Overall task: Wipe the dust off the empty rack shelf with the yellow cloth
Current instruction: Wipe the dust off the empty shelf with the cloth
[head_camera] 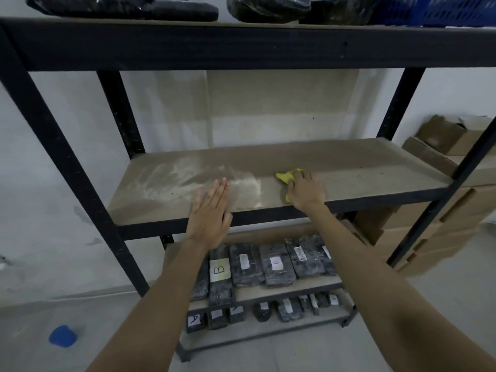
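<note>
The empty brown shelf board [349,170] of a black metal rack spans the middle of the view. White dust [171,181] covers its left half; the right half looks darker and cleaner. My right hand [306,190] presses flat on the yellow cloth [287,176] near the shelf's front middle, and most of the cloth is hidden under the palm. My left hand [210,213] lies flat with fingers together over the shelf's front edge, beside the dust patch, holding nothing.
Black rack posts [48,146] stand left and right. The shelf above carries dark wrapped bundles [128,6] and a blue crate [451,9]. Lower shelves hold labelled black packages [273,264]. Cardboard boxes [442,146] are stacked at right. A blue object [63,336] lies on the floor.
</note>
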